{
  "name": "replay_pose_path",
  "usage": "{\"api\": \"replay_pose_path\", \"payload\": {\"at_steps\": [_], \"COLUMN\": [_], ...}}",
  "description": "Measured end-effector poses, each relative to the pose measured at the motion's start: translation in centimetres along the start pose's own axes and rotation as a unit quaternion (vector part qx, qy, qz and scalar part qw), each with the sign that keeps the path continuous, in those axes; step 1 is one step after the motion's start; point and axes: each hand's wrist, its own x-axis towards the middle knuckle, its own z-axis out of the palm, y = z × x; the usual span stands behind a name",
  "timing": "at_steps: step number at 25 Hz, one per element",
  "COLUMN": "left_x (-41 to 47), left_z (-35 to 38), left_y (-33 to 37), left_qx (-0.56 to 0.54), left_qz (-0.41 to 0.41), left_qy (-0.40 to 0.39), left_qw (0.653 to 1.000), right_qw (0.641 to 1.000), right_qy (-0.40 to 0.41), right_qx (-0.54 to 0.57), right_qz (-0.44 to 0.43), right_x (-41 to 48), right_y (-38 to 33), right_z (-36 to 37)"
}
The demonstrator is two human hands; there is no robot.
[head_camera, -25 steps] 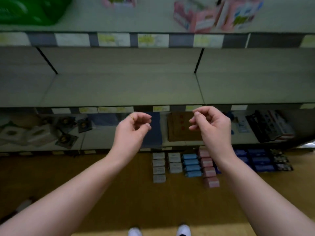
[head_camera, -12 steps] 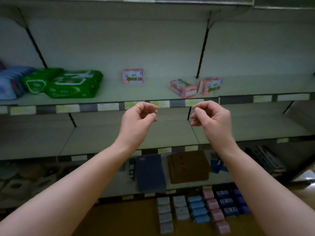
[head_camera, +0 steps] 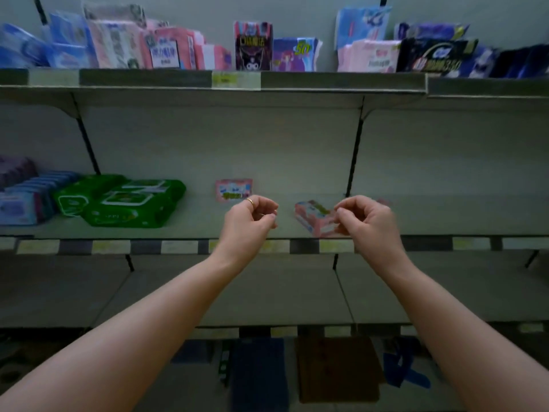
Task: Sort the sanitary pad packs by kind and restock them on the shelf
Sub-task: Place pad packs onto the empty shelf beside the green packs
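Early stage, I judge: top shelf (head_camera: pixel 326 80) packs (head_camera: pixel 166 46) mixed, unsorted. Mid shelf (head_camera: pixel 445 215) near bare: upright pink pack (head_camera: pixel 234 190) at back, flat pink pack (head_camera: pixel 312 217) nr front, green wipes (head_camera: pixel 133 203) at left. L hand (head_camera: pixel 249 223), R hand (head_camera: pixel 368 226) both curled, empty, raised before mid shelf. Grey metal shelving, dim shop aisle.

On the top shelf (head_camera: pixel 148 78) a row of packs (head_camera: pixel 252 46) stands along the front edge, from the left end to the right end. On the middle shelf (head_camera: pixel 445 215) below it, a stack of packs (head_camera: pixel 26 200) sits at the left end, two wipe packs (head_camera: pixel 124 206) lie just right of it, a small pack (head_camera: pixel 234 190) stands at the back wall near the middle, and a tilted pack (head_camera: pixel 312 217) lies further right, nearer the front edge. The left hand (head_camera: pixel 249 221) and the right hand (head_camera: pixel 368 224) are before this edge, apart, the right one just beside the tilted pack.
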Motion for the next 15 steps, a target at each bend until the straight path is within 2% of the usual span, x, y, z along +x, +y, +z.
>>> {"api": "replay_pose_path", "payload": {"at_steps": [6, 9, 13, 15], "left_x": [5.7, 7.5, 10.2, 11.6], "left_z": [6.0, 7.9, 8.8, 9.2], "left_y": [-1.3, -2.8, -4.6, -5.6], "left_qx": [0.070, 0.095, 0.103, 0.095], "left_qz": [-0.023, -0.051, -0.095, -0.109], "left_qy": [0.024, 0.035, 0.048, 0.048], "left_qw": [0.997, 0.994, 0.989, 0.988], "right_qw": [0.998, 0.992, 0.975, 0.958], "right_qy": [-0.058, -0.100, -0.154, -0.189], "right_qx": [-0.030, -0.081, -0.142, -0.201], "right_qz": [0.008, 0.018, 0.077, 0.077], "right_x": [6.8, 9.6, 12.9, 14.2], "right_y": [5.5, 8.3, 11.2, 12.8], "right_z": [-1.8, -1.0, 1.3, 2.5]}}
